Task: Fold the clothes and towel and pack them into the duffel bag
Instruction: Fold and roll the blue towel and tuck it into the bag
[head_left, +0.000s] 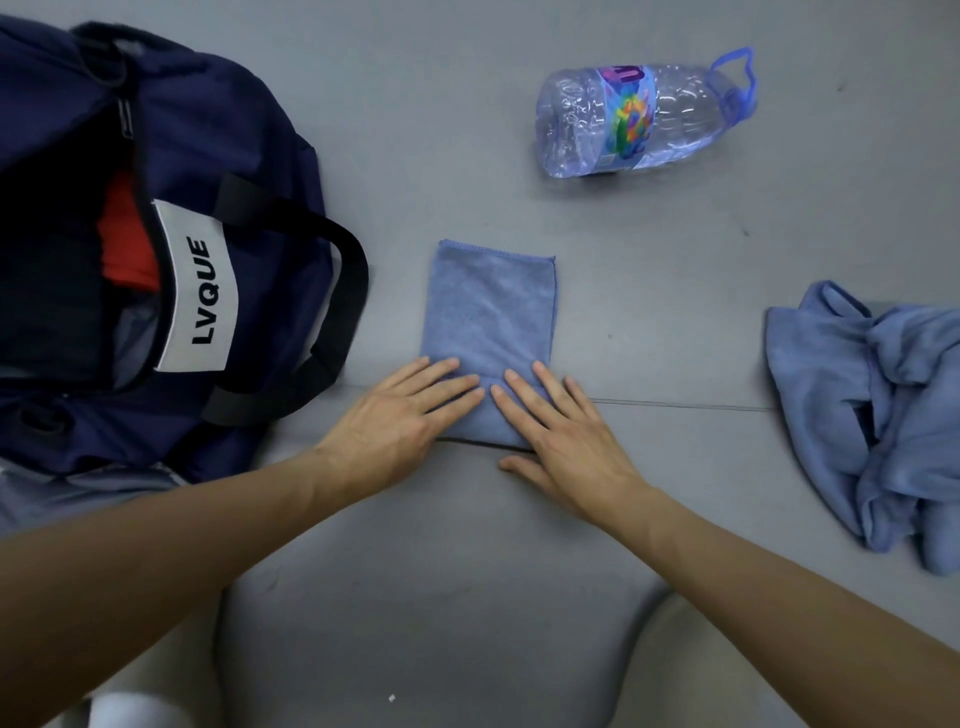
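A small blue towel (491, 312) lies folded into a narrow rectangle on the grey surface in the middle. My left hand (400, 415) and my right hand (561, 431) lie flat side by side on its near end, fingers straight, pressing it down. A navy duffel bag (249, 156) with a white LVQUE label stands open at the left, black handles hanging over its side; a red garment (127, 234) and dark cloth show inside. A crumpled light-blue garment (878, 415) lies at the right edge.
A large plastic water bottle (639, 114) with a blue handle lies on its side at the back. A seam (675, 404) runs across the grey surface (441, 597) beside the towel.
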